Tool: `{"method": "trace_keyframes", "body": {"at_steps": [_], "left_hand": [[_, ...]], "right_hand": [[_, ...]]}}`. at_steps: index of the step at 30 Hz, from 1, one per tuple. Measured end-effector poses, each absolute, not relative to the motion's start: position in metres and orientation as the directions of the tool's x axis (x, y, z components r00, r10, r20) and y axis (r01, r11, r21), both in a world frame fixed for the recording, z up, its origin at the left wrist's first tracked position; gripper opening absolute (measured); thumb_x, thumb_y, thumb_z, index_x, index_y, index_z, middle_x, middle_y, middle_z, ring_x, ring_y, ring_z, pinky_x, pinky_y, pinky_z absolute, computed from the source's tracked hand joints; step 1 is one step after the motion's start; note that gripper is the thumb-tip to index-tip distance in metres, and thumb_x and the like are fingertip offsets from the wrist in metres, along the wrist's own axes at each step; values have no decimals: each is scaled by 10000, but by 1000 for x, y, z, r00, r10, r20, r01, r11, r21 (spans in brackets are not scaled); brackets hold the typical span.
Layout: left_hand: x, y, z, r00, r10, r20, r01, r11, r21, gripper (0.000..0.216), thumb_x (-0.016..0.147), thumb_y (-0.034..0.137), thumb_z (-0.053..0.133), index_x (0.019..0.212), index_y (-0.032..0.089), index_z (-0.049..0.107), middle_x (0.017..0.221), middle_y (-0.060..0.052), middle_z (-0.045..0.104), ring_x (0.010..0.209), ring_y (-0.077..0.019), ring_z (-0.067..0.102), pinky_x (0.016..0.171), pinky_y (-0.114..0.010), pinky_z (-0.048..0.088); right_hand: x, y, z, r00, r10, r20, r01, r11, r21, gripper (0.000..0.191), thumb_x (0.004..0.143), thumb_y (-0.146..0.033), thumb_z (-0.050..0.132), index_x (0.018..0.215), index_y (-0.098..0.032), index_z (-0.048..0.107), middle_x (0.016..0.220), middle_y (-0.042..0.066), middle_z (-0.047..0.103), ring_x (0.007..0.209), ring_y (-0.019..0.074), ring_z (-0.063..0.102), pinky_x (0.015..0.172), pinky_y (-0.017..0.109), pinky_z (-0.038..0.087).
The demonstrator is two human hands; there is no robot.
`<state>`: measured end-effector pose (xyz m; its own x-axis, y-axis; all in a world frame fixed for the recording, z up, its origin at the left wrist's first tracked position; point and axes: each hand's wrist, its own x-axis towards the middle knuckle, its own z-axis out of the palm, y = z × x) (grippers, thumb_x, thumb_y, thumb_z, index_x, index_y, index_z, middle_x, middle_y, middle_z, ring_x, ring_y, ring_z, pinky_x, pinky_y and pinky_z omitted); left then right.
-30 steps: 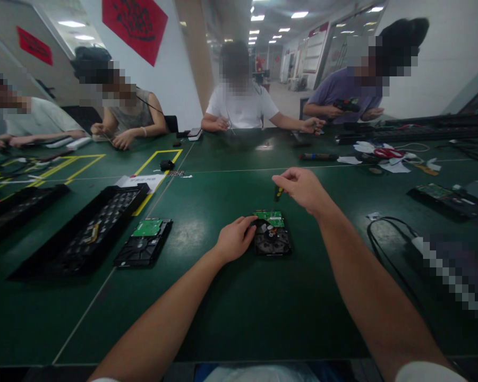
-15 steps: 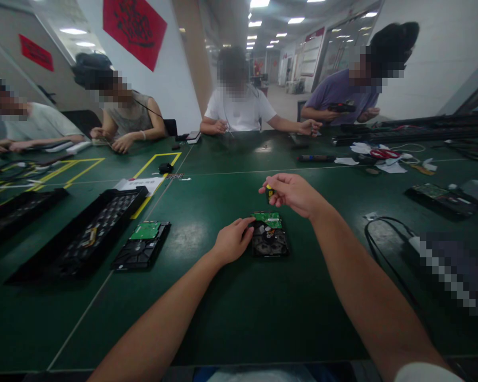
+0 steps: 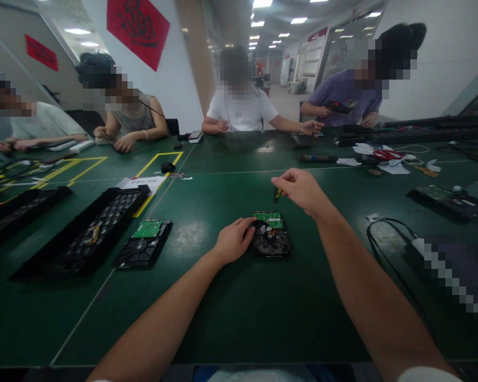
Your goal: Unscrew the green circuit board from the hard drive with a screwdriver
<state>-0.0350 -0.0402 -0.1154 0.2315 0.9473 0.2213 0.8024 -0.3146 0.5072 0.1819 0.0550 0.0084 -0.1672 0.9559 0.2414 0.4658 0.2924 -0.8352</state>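
Observation:
A hard drive (image 3: pixel 271 245) lies on the green table in front of me, its green circuit board (image 3: pixel 274 219) facing up at the far end. My left hand (image 3: pixel 236 240) rests against the drive's left side, fingertips on its edge near the board. Above the board, my right hand (image 3: pixel 300 190) grips a small black-and-yellow screwdriver (image 3: pixel 277 194) by its handle. The screwdriver points down at the board; whether its thin tip touches a screw I cannot tell. A second hard drive (image 3: pixel 143 245), also with a green board, lies farther left.
Long black trays (image 3: pixel 90 233) lie to the left. On the right are a black cable (image 3: pixel 376 254), another circuit-board device (image 3: pixel 442 201) and red-handled scissors (image 3: pixel 388 154) among paper scraps. Several people sit across the table, one (image 3: pixel 241 109) directly opposite.
My right hand has turned the screwdriver from a loose hold to upright, pointing down over the board. My left hand stays on the drive. The view has shifted slightly.

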Motion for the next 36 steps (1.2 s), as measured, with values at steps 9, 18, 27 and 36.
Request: {"method": "trace_keyframes", "body": {"at_steps": [9,18,27,36], "left_hand": [[-35,-39,-118,237,946,222,804,-319,502,428,1074,380,425,1457,253,567,1306,-89,699,1173,-253,693,1050,-415,551],[-35,-40,-117,236,943,233,800,-325,504,425,1069,370,438,1458,264,571,1319,-82,696,1168,-245,696,1042,-401,553],[-35,-40,-117,232,948,220,806,-314,503,430,1070,376,436,1464,262,567,1313,-85,696,1171,-253,691,1056,-410,546],[-34,-40,-116,235,945,229,802,-322,504,424,1072,372,428,1454,257,570,1300,-89,699,1150,-248,696,1038,-403,553]], "right_hand": [[170,47,10,-442,896,49,191,147,-971,243,1006,-352,590,861,-181,685,735,28,699,448,82,554,376,210,359],[177,50,7,-560,829,-11,1,-12,-1000,190,990,-386,669,997,-212,594,940,46,749,608,114,689,527,216,550],[183,55,8,-367,916,161,259,267,-928,338,832,-500,813,826,-198,661,736,15,682,614,115,553,525,235,417],[175,49,10,-338,936,94,277,195,-941,184,949,-369,675,878,-202,641,817,50,746,472,92,547,416,235,356]]}}
